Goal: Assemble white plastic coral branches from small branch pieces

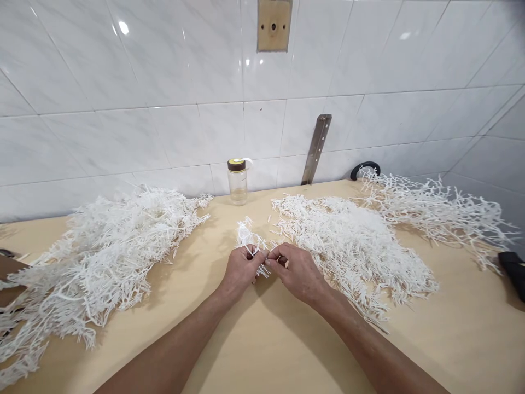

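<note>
My left hand [245, 266] is closed around a small bunch of thin white branching plastic strands [248, 236], which stick out above and below its fingers. Close against it, my right hand [296, 268] is closed in a pinch at the bunch's right side. Whatever lies between its fingertips is too small to make out. Just right of my hands spreads a heap of short white plastic pieces [353, 241]. A larger pile of tangled white branching strands [118, 251] lies on the left of the table.
A clear bottle [238, 183] with a dark and yellow lid stands behind my hands. A metal strip [316, 149] leans on the tiled wall. Bare white branched strands [443, 205] lie back right, near a black curved object [365, 168]. Another black object [513, 273] sits at the right edge.
</note>
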`<move>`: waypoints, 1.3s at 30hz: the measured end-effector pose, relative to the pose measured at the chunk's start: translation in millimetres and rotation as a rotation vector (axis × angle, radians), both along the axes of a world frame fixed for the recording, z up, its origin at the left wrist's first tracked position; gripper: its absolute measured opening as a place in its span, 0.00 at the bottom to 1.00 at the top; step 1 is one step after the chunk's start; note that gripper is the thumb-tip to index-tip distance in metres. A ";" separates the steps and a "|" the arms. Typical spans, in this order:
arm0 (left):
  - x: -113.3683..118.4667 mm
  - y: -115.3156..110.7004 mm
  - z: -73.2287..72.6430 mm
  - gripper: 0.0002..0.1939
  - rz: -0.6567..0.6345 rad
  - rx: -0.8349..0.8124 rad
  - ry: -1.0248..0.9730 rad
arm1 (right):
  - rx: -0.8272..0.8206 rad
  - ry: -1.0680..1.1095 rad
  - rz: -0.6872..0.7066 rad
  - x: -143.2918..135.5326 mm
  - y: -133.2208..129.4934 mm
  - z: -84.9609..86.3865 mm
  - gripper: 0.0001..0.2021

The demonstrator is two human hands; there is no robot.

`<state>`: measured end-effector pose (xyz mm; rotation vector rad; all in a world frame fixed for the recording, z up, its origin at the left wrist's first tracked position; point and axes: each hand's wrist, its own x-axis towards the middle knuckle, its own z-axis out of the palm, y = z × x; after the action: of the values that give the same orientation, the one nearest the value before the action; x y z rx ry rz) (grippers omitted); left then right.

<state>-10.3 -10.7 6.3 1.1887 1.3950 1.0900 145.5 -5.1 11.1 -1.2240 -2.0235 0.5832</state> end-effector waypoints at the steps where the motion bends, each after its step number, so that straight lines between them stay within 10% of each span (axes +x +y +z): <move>1: 0.1 0.0 0.3 0.18 -0.005 -0.004 0.000 | -0.006 0.003 -0.002 -0.1 -0.3 0.1 0.06; 12: -2.7 2.0 -12.2 0.17 -0.084 0.110 0.108 | -0.251 0.083 0.053 2.8 2.5 -7.1 0.07; 23: -7.4 8.4 -8.9 0.17 0.054 0.148 0.074 | -0.123 0.078 0.242 -1.4 -5.4 5.2 0.07; 29: -5.4 4.8 -0.4 0.17 -0.020 0.015 -0.124 | -0.177 0.233 -0.195 22.7 13.5 7.4 0.10; 39: -5.0 5.2 1.9 0.19 -0.023 -0.035 -0.186 | 0.401 -0.043 -0.607 67.9 36.4 10.2 0.06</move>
<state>-15.3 -5.5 8.2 1.0479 1.2498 1.1259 213.4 31.3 21.3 -1.4952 -1.5711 -0.1356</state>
